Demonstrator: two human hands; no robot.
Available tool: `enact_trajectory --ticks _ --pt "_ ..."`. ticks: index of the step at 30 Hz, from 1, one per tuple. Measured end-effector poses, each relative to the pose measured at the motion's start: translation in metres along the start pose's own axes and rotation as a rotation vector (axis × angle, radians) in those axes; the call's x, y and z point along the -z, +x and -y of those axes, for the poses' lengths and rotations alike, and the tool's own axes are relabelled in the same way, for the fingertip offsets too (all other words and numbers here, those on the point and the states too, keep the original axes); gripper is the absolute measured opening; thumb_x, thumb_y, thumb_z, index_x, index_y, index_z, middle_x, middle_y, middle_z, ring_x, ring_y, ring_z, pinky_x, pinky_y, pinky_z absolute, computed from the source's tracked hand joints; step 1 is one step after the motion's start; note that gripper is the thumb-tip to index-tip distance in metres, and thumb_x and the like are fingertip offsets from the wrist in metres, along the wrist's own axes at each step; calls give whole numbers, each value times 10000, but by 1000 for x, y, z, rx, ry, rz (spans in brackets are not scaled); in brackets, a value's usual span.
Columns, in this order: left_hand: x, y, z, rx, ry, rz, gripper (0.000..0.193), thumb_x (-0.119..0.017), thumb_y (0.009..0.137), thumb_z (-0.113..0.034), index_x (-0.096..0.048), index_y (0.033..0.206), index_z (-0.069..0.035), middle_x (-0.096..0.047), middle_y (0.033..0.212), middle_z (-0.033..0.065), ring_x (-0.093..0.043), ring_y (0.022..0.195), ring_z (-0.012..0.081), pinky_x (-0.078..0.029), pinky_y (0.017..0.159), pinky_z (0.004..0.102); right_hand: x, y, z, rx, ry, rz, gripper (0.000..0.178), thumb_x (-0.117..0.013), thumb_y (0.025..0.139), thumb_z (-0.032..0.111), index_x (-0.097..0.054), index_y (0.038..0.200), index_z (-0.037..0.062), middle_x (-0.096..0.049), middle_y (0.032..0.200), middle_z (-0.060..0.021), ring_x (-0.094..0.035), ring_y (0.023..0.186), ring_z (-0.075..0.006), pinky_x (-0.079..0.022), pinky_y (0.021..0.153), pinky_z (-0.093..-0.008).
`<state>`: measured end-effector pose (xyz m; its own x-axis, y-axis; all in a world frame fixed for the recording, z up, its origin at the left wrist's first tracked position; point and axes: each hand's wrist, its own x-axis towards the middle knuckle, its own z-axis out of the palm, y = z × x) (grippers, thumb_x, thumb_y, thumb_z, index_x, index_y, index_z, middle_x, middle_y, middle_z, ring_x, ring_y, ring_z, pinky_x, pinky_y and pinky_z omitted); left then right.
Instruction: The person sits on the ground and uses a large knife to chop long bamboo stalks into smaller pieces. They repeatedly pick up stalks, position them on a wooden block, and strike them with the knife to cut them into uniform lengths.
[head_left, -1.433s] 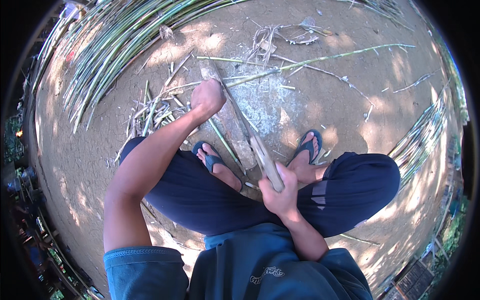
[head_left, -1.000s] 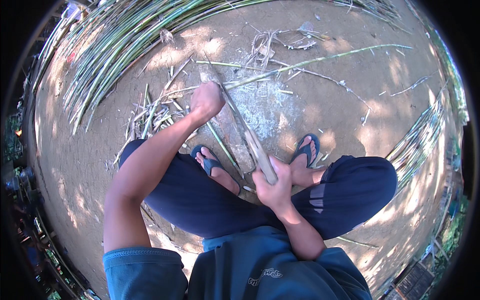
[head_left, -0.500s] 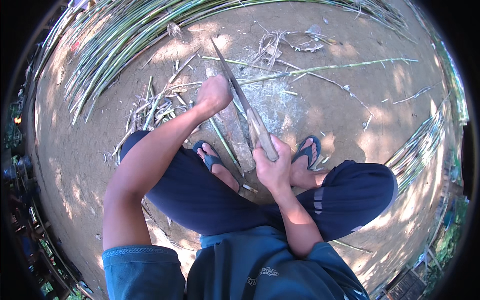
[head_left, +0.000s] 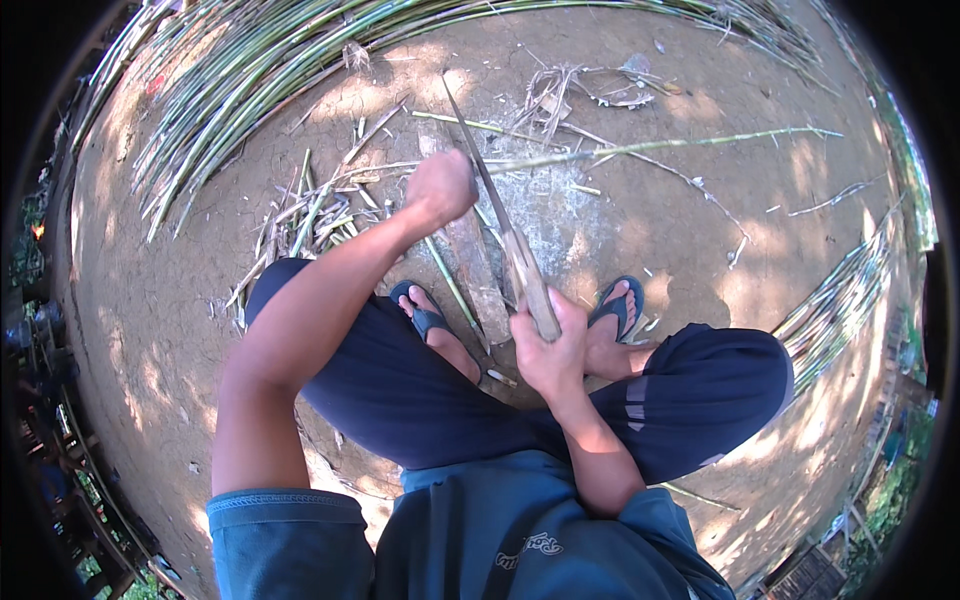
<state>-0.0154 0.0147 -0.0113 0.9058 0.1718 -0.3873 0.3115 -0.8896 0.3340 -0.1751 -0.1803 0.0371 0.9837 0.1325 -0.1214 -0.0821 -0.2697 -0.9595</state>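
My left hand [head_left: 441,187] is closed in a fist round a long green stalk [head_left: 640,147], which runs out to the right just above the ground. In my right hand [head_left: 556,338] is the pale wooden handle of a handsaw [head_left: 492,190], with its dark, tapering blade pointing away from me. The blade crosses the stalk just right of my left fist. Whether its teeth touch the stalk, I cannot tell. Below them a worn wooden plank [head_left: 474,265] lies on the ground between my feet.
Cut stalk pieces [head_left: 318,215] are heaped left of the plank. A large bundle of long green stalks [head_left: 235,110] lies at the far left, and another bundle [head_left: 835,300] at the right. A tangle of dry fibres [head_left: 550,95] and a thin dry twig [head_left: 710,198] lie beyond the plank.
The saw has shifted slightly right and back toward me, its blade still across the stalk. My left fist keeps its hold on the stalk. The whole view has moved slightly.
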Motion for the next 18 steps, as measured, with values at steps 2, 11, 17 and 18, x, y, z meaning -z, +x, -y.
enact_trajectory --ticks 2,11,17,18 --pt "0 3 2 -64 127 46 182 -589 782 -43 -694 883 67 -680 900 276 -697 853 382 -571 758 439 6 -10 -2 0 72 -21 45 -530 760 -5 -520 729 26 -467 589 9 -440 553 -55 -350 509 -241" --pt "-12 9 8 -66 22 -21 188 -599 759 -42 -699 877 64 -677 930 281 -680 920 398 -553 820 455 -6 0 -4 12 56 -102 23 -595 799 3 -583 779 5 -544 638 -14 -517 617 -76 -423 564 -263" --pt "0 9 5 -38 49 -180 182 -585 750 -22 -699 862 66 -677 903 286 -690 883 395 -556 806 458 13 -34 0 -108 -64 82 26 -613 784 -1 -593 796 -11 -550 642 -23 -534 613 -91 -430 577 -254" --pt "-2 6 3 -36 10 -153 189 -583 749 -24 -702 865 67 -674 910 295 -687 893 401 -552 814 459 15 -38 -1 -122 -39 56 36 -614 778 1 -601 809 -12 -541 638 -7 -531 595 -94 -422 570 -246"
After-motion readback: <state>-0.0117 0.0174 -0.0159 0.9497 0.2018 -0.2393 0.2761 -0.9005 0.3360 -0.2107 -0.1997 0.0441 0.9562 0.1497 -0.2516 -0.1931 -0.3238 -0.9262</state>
